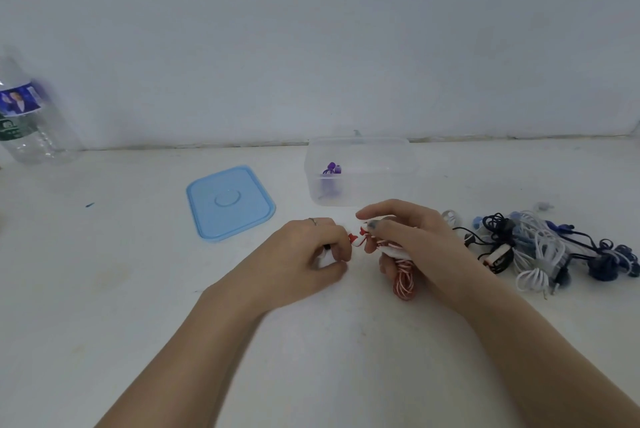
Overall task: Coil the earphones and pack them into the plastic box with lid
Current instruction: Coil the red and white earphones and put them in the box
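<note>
From the head view, the clear plastic box (358, 171) stands at the back of the white table (104, 289) and serves as the landmark. Inside it lies one purple coiled earphone set (331, 175). Left of the box, well apart, the light-blue plastic lid (230, 202) lies flat. Just in front of the box, the right hand (412, 240) grips a red-and-white striped earphone cable (403, 280), its loops hanging below the curled fingers. The left hand (308, 254), front-left of the box, pinches the cable's red end (353, 239) (the tip looks like an earbud, though it is too small to be sure). To the box's front-right sits a tangled heap of white, black and blue earphones (550, 251). Far left of the box stands a clear plastic bottle (31, 116).

The coil seems nearly wound. To finish well, the left hand should probably wrap the loose end snugly round the loops while the right keeps them bunched, so nothing springs open before boxing.
</note>
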The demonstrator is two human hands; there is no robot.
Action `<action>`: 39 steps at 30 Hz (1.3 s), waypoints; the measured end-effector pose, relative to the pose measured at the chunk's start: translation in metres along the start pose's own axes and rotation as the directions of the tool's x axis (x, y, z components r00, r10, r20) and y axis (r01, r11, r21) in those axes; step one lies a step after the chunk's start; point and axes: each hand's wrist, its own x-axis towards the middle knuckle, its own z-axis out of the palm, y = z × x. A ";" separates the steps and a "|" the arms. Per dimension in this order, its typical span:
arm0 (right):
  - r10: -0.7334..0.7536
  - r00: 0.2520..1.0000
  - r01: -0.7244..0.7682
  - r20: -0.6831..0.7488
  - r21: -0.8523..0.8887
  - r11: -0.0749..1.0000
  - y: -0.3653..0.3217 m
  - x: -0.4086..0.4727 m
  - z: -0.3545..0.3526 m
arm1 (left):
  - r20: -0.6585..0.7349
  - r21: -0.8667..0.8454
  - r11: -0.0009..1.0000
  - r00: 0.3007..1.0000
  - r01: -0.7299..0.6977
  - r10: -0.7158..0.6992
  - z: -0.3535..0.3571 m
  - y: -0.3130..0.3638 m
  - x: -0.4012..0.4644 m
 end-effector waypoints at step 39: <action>-0.102 0.986 0.095 -0.131 -0.062 0.994 0.009 0.002 0.009 | -0.190 -0.487 0.864 0.949 0.130 -0.251 0.003 0.009 0.004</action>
